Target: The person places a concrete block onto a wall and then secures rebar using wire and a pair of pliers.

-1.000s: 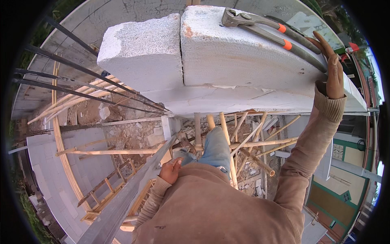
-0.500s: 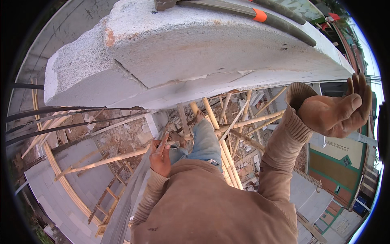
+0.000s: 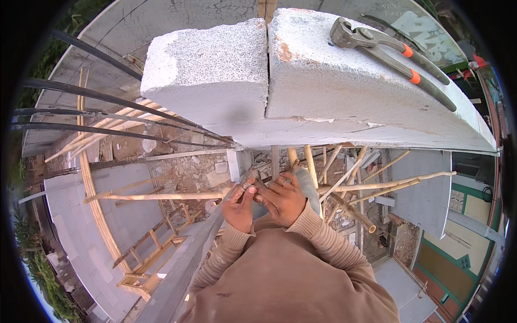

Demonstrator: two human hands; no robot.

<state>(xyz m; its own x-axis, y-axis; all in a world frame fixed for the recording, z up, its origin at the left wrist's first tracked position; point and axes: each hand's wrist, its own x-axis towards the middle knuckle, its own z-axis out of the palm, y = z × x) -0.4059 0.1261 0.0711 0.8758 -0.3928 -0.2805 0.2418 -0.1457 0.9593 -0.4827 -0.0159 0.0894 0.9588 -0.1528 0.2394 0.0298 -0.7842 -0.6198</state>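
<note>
I am holding both hands together in front of my chest, below the underside of the concrete beam (image 3: 323,81). My left hand (image 3: 239,207) and my right hand (image 3: 283,202) are touching at the fingertips, and both are pinching a small, thin item (image 3: 253,184) between them; it is too small to identify. My left fingers are curled closed around it, and my right fingers, one wearing a ring (image 3: 286,182), are closing on it from the other side. A pair of pincers (image 3: 390,51) with orange bands on its handles is lying on top of the beam, well apart from my hands. Dark steel bars (image 3: 107,116) are projecting from the beam on my left. Bamboo scaffolding (image 3: 344,183) is standing far below.
</note>
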